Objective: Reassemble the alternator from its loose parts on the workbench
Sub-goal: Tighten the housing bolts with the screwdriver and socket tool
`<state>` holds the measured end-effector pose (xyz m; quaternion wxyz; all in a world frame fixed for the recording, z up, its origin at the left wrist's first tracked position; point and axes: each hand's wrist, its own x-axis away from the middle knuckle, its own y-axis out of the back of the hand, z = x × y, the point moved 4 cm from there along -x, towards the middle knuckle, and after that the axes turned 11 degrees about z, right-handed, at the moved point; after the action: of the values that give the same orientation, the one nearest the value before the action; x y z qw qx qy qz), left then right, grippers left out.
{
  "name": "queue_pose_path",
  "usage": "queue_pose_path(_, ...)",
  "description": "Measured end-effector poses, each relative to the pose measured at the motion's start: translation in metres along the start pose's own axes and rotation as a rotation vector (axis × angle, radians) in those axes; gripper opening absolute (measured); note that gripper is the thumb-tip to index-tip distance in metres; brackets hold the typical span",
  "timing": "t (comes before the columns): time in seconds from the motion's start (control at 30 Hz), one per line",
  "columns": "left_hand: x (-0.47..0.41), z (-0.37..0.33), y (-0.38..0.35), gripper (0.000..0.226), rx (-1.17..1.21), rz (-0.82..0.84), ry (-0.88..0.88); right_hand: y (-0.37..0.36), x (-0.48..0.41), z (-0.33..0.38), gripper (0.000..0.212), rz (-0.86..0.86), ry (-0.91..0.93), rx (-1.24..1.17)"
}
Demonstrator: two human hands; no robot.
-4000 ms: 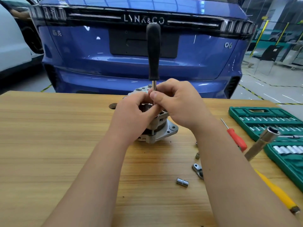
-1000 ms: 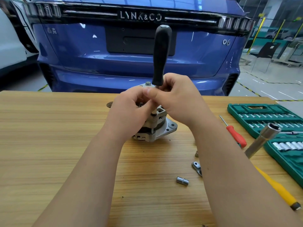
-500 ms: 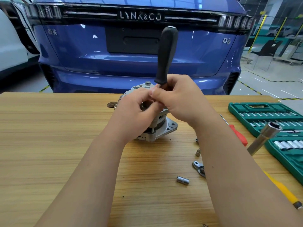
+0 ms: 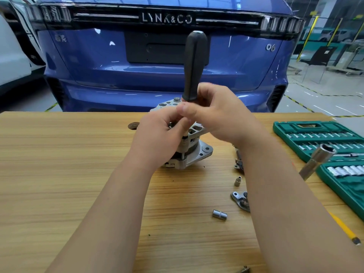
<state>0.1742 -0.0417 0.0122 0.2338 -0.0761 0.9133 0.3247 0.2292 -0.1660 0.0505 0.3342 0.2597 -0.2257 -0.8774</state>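
There is one alternator [image 4: 202,152], one black-handled driver [image 4: 195,66] and two hands, a left hand [image 4: 157,138] and a right hand [image 4: 222,117], at one workbench [image 4: 59,174]. The loose metal pieces are two small sockets, a wider socket [image 4: 219,214] and a narrower socket [image 4: 238,181], one bracket [image 4: 239,200], one half-hidden fitting [image 4: 237,162], one screw [image 4: 245,269] and one long tube socket [image 4: 317,160]. There is also one yellow-handled tool [image 4: 344,229], one green socket case [image 4: 279,125] and two cars, a blue car [image 4: 98,66] and a white car [image 4: 9,56]

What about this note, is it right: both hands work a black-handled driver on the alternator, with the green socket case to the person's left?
No. The head view shows the green socket case on the person's right. Left hand and right hand do work the black-handled driver on the alternator.
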Motion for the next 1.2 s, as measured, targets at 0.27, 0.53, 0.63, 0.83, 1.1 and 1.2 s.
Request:
queue_pose_path(0.27, -0.004, 0.018, 0.003, 0.037, -0.039, 0.060, -0.020, -0.013, -0.061, 0.059, 0.033, 0.558, 0.129, -0.819)
queue_pose_path(0.53, -0.001, 0.011, -0.016, 0.028, -0.317, -0.390, -0.264, -0.004, -0.035, 0.044, 0.047, -0.610, 0.103, -0.395)
queue_pose_path(0.63, 0.001, 0.018, -0.019, 0.034, -0.311, -0.335, -0.308, 0.006, -0.047, 0.040, 0.028, -0.125, 0.225, -0.559)
queue_pose_path(0.83, -0.003, 0.018, -0.019, 0.038, -0.344, -0.228, -0.192, 0.000, -0.069, 0.049, 0.022, 0.623, 0.180, -0.998)
queue_pose_path(1.1, -0.001, 0.018, -0.017, 0.034, -0.231, -0.199, -0.182, 0.006, -0.052, 0.037, 0.045, -0.287, 0.054, -0.451)
queue_pose_path(1.2, -0.001, 0.016, -0.016, 0.034, -0.284, -0.204, -0.195, 0.016, -0.061, 0.043, 0.021, 0.304, 0.103, -0.564)
